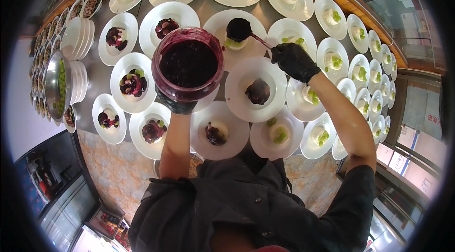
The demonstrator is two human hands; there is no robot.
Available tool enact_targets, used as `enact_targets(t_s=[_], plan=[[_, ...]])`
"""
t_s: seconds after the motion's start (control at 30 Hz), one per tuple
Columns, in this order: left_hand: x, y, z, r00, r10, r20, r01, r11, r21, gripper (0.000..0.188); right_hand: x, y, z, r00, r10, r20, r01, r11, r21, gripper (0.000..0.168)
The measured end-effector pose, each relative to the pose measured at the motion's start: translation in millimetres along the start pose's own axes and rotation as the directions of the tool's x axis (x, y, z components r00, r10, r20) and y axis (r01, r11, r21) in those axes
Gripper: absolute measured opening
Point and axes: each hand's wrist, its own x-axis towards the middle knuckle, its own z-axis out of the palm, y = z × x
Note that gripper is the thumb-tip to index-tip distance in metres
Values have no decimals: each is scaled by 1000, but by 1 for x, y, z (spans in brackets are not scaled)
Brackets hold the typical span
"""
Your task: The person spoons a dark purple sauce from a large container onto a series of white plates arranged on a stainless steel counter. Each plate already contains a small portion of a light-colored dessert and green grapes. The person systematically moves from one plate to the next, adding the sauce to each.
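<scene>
My left hand [176, 104], in a black glove, holds up a wide clear jar [188, 63] of dark purple berry sauce. Sauce smears coat the inside of its rim. My gloved right hand [295, 61] grips the handle of a spoon [239, 29] whose bowl is heaped with or coated in the same sauce. The spoon's bowl hangs over a white dessert topped with green grape pieces [234, 44] on a white plate [213, 24], partly hiding it. Just below, a dessert covered in sauce [258, 91] sits on another white plate [234, 104].
Sauced desserts on white plates [133, 85] fill the left side; desserts with only green pieces [333, 61] crowd the right. At far left stand stacked white dishes [79, 81], a metal bowl of green grapes [58, 86] and rows of other filled plates [93, 2]. Plates overlap the metal table's [89, 117] near edge.
</scene>
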Motion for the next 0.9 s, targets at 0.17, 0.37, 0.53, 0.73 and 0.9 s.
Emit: enact_targets(t_s=[0.17,0.37,0.53,0.73,0.9], plan=[[-29,17,13,986,-140,94,165,919,-358,61,-3,-57,30,986,-69,-151,-21,850,-526,17],[-59,30,31,970,-193,145,241,824,-513,56,-11,-85,45,944,-109,-311,-158,679,-717,17],[-74,35,34,958,-188,214,279,776,-566,52,-24,-107,48,931,-179,-317,-148,608,-780,10],[-77,28,8,968,-111,226,209,857,-471,55,-38,-124,49,891,-319,-322,-118,523,-844,8],[-82,33,19,958,-106,268,237,816,-527,56,-30,-104,62,885,-326,-333,-114,542,-833,7]])
